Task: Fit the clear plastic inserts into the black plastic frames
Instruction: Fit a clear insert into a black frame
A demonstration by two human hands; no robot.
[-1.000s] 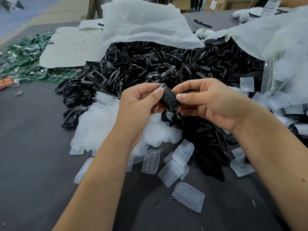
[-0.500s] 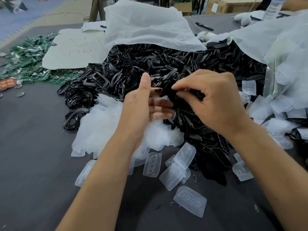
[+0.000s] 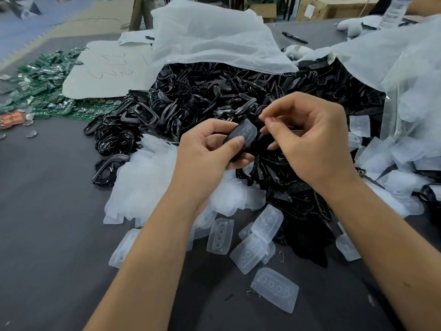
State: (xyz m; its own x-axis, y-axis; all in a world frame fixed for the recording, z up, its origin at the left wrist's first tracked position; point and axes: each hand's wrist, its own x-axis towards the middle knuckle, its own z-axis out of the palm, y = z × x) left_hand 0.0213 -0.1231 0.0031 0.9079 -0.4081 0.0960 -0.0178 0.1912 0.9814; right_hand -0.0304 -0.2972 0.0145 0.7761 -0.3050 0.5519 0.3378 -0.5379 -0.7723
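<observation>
My left hand [image 3: 210,154] grips a clear plastic insert [image 3: 249,134] with a row of round holes, thumb pressed on its face. A black frame [image 3: 230,137] lies against the insert's left side in the same grip. My right hand [image 3: 310,142] hovers just right of the insert with its fingers curled. Its thumb and forefinger pinch together near the insert's upper corner. Against the black pile I cannot tell whether they hold anything. A large heap of black frames [image 3: 202,99] lies behind both hands. Loose clear inserts [image 3: 274,287] are scattered in front.
A white bag [image 3: 210,41] drapes over the back of the black heap. A mound of clear inserts [image 3: 145,185] sits under my left wrist, with more at the right [image 3: 393,154]. Green circuit boards [image 3: 43,87] and a white sheet [image 3: 107,70] lie at the far left.
My left hand, open half a second ago, now grips a clear insert with a black frame. My right hand has lifted off the black pile and come beside the insert.
</observation>
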